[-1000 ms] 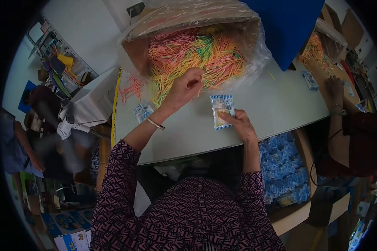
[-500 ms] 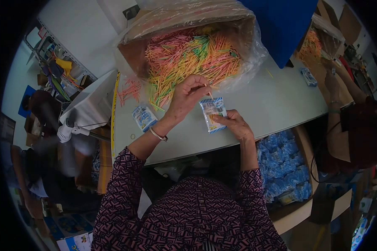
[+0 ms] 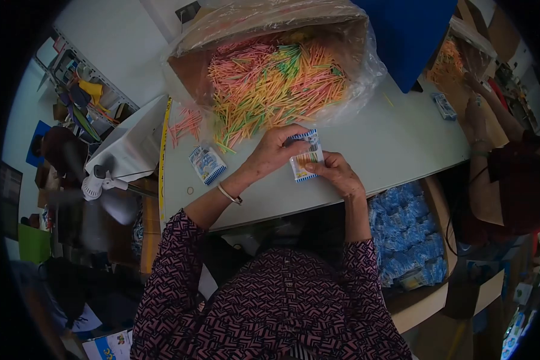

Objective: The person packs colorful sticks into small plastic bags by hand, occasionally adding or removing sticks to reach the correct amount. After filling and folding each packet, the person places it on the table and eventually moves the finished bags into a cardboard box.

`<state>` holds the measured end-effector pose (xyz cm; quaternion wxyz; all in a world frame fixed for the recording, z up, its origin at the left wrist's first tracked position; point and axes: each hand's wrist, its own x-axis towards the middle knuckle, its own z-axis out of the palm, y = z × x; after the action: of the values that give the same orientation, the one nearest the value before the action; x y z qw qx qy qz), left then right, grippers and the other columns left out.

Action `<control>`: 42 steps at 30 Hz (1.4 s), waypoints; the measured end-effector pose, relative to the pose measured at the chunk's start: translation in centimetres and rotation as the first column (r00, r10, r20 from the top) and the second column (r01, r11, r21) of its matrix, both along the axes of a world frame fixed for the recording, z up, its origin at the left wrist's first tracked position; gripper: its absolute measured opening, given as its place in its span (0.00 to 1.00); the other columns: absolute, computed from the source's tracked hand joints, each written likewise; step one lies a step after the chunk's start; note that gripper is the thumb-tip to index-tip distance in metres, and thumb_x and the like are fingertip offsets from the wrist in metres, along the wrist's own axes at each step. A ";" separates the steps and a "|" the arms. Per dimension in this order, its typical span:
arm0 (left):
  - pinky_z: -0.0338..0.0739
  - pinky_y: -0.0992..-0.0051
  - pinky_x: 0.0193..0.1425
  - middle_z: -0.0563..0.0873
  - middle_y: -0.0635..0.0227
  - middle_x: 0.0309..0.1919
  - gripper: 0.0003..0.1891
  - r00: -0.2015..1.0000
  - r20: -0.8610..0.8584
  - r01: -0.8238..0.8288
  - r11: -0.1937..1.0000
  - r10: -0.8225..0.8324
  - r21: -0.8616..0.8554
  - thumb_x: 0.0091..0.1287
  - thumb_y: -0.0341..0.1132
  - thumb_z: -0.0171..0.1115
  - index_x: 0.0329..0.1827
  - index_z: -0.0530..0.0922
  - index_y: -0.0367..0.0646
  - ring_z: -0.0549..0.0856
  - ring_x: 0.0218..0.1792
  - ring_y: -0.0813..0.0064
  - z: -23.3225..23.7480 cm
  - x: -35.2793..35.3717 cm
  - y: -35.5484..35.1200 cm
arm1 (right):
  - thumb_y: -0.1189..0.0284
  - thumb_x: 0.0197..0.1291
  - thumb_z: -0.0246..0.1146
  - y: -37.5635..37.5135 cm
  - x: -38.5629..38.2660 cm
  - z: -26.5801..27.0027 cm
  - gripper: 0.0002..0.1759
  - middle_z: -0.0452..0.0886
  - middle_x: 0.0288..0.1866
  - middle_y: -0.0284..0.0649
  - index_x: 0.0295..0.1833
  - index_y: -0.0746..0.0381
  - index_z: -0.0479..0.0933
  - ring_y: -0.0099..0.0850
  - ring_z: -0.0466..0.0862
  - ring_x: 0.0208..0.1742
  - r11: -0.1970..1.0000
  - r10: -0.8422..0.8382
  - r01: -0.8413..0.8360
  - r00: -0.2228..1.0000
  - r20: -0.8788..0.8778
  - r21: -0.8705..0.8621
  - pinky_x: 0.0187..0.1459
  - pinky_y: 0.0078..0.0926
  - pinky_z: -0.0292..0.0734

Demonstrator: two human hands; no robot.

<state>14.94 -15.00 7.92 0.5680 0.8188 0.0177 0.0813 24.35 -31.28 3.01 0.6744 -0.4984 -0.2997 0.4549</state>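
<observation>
A small blue-and-white striped packet (image 3: 313,153) with a see-through window is held over the table, thin coloured sticks showing inside it. My right hand (image 3: 338,175) grips its lower right side, thumb across the front. At the top edge is my left hand (image 3: 275,151), fingers closed on the packet; whether a stick is also between them is hidden. A second similar packet (image 3: 207,164) lies on the table left of my left wrist. Beyond my hands, a plastic-lined carton holds a heap of thin pink, yellow, orange and green sticks (image 3: 276,90).
Loose pink sticks (image 3: 186,125) lie left of the heap, and a rubber band (image 3: 190,190) near the table's left edge. An open box of blue packets (image 3: 407,237) stands below right. At far right a co-worker's hands (image 3: 475,105) are beside another carton.
My left hand has come down from above the packet onto its top edge. The stick it held upright over the opening no longer shows. The packet has shifted slightly upward.
</observation>
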 end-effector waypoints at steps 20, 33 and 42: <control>0.75 0.78 0.49 0.73 0.67 0.47 0.19 0.994 0.098 -0.074 0.979 0.056 0.191 0.61 0.24 0.62 0.53 0.66 0.37 0.76 0.47 0.78 0.0 0.0 -0.1 | 0.70 0.57 0.65 -0.3 0.0 0.2 0.15 0.83 0.38 0.33 0.47 0.67 0.80 0.18 0.77 0.38 0.988 -0.118 0.130 0.983 0.140 -0.087 0.44 0.17 0.71; 0.77 0.76 0.43 0.77 0.66 0.44 0.22 0.973 0.217 -0.095 0.993 0.078 0.069 0.59 0.26 0.63 0.55 0.65 0.39 0.80 0.41 0.75 -1.5 0.0 0.1 | 0.70 0.58 0.65 -0.1 0.2 -0.3 0.15 0.83 0.37 0.33 0.48 0.67 0.79 0.18 0.77 0.36 0.986 -0.143 0.155 0.977 0.157 -0.066 0.42 0.16 0.72; 0.74 0.77 0.48 0.77 0.67 0.43 0.16 0.959 0.129 -0.280 0.918 0.253 0.281 0.58 0.26 0.65 0.48 0.72 0.38 0.77 0.42 0.78 1.5 -9.7 8.8 | 0.72 0.59 0.62 -5.7 5.0 1.7 0.13 0.82 0.37 0.33 0.47 0.68 0.78 0.16 0.77 0.36 0.931 -0.347 0.365 0.880 0.326 0.005 0.41 0.15 0.72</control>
<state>5.27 -6.19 9.41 0.4228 0.8800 0.0913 0.1964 29.36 -36.99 4.70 0.6743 -0.6310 -0.2960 0.2442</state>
